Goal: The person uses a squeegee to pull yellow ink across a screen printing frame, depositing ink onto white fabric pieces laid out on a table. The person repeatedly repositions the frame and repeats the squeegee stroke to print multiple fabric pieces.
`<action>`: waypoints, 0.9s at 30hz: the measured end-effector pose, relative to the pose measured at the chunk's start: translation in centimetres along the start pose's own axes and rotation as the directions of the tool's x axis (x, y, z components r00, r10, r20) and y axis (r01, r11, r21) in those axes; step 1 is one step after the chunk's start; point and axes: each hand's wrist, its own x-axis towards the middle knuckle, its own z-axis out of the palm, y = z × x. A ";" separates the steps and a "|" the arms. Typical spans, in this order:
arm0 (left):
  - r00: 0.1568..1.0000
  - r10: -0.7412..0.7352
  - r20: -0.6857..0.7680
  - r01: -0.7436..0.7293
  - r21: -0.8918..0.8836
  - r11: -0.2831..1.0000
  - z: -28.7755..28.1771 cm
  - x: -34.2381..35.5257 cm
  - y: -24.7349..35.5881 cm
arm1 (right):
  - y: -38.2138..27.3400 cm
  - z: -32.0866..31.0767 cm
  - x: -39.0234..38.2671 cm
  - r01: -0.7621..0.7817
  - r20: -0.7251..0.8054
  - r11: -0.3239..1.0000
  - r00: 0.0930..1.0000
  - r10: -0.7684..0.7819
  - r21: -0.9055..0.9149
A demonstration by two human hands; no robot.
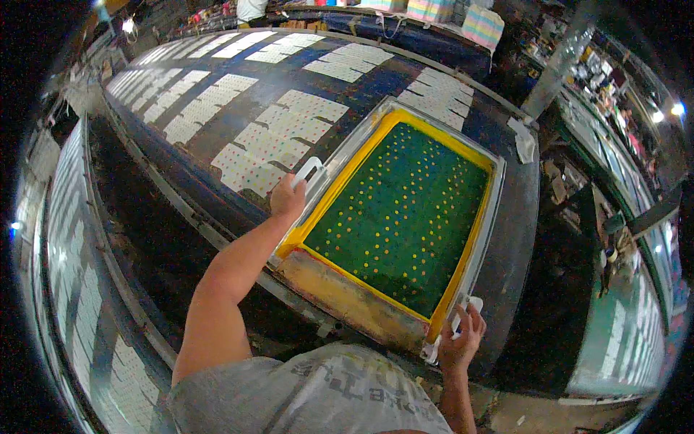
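Note:
A screen printing frame (497, 199) lies tilted across the long dark table in front of me. Its green mesh (405, 210) is dotted with yellow and orange spots, and yellow ink lines its inner edges. My left hand (289, 197) is closed around the white handle (314, 166) on the frame's left side. At the near right corner, my right hand (463, 338) has its fingers curled round a second white handle (475, 303), partly hidden by them. Just beyond my left hand lie white fabric pieces (278, 137) printed with small coloured dots.
More dotted white pieces (210, 108) run in rows along the table (282, 76). A grey post (560, 69) rises at the right, near a crumpled white cloth (522, 139). Striped stacks (483, 27) stand behind. Another table with pale pieces (83, 318) runs along the left.

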 end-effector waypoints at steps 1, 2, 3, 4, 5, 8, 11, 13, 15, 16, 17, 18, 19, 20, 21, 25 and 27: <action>1.000 -0.012 -0.007 0.012 -0.030 0.999 -0.3 -0.2 0.2 | 1.0 0.1 -0.2 -0.050 -0.041 0.998 0.998 0.048 -0.030; 0.999 -0.028 0.019 0.029 -0.061 0.998 -0.5 -0.3 0.4 | 1.8 0.1 -0.4 -0.108 -0.111 0.992 0.989 0.101 -0.062; 0.998 -0.045 0.048 0.049 -0.091 0.995 -0.8 -0.3 0.6 | 2.4 0.4 -0.5 -0.228 -0.056 0.952 0.968 0.244 0.204; 0.996 -0.054 0.071 0.062 -0.124 0.990 -1.0 -0.2 0.7 | 2.7 0.6 -0.6 -0.343 0.008 0.829 0.926 0.378 0.442; 0.999 -0.008 0.032 0.011 -0.095 0.995 -1.0 -0.2 0.9 | 3.0 0.7 -0.6 -0.478 0.136 0.625 0.847 0.514 0.617; 0.996 -0.051 0.067 0.059 -0.123 0.991 -1.2 -0.2 0.8 | 2.9 0.7 -0.1 -0.560 0.270 0.339 0.738 0.618 0.756; 0.993 -0.057 0.104 0.063 -0.050 0.997 -1.1 0.0 0.4 | 2.4 -0.5 0.5 -0.572 0.276 0.380 0.750 0.601 0.726; 0.987 -0.100 0.129 0.108 -0.062 0.992 -0.9 0.2 0.3 | 1.9 -1.4 0.5 -0.523 0.282 0.284 0.756 0.591 0.804; 0.985 -0.117 0.126 0.129 -0.086 0.988 -0.9 0.3 0.2 | 1.5 -2.1 0.5 -0.428 0.222 0.280 0.806 0.549 0.859; 0.987 -0.113 0.115 0.125 -0.103 0.987 -1.0 0.5 0.3 | 1.3 -2.4 0.4 -0.382 0.177 0.316 0.834 0.522 0.868; 0.984 -0.123 0.129 0.138 -0.112 0.984 -1.2 0.7 0.4 | 1.4 -2.7 0.4 -0.329 0.127 0.351 0.861 0.492 0.877; 0.993 -0.061 0.100 0.074 -0.123 0.990 -1.4 0.9 0.6 | 1.5 -2.9 0.3 -0.271 0.079 0.396 0.896 0.438 0.877; 0.995 -0.019 0.097 0.031 -0.121 0.992 -1.9 1.2 0.9 | 1.7 -3.1 0.3 -0.231 0.043 0.403 0.904 0.425 0.886; 0.994 -0.010 0.112 0.022 -0.104 0.994 -2.5 1.2 1.3 | 2.1 -3.2 0.3 -0.191 0.015 0.418 0.921 0.388 0.888; 0.995 -0.021 0.099 0.036 -0.151 0.988 -3.0 1.1 1.8 | 2.7 -3.4 0.4 -0.144 -0.016 0.421 0.935 0.355 0.896; 0.992 -0.123 0.000 0.118 -0.273 0.955 -4.5 -0.7 4.5 | 5.9 -3.2 0.6 -0.103 -0.035 0.449 0.956 0.290 0.888; 0.990 -0.142 -0.016 0.127 -0.368 0.921 -5.2 -2.0 5.4 | 7.8 -3.0 0.9 -0.068 -0.055 0.398 0.956 0.288 0.915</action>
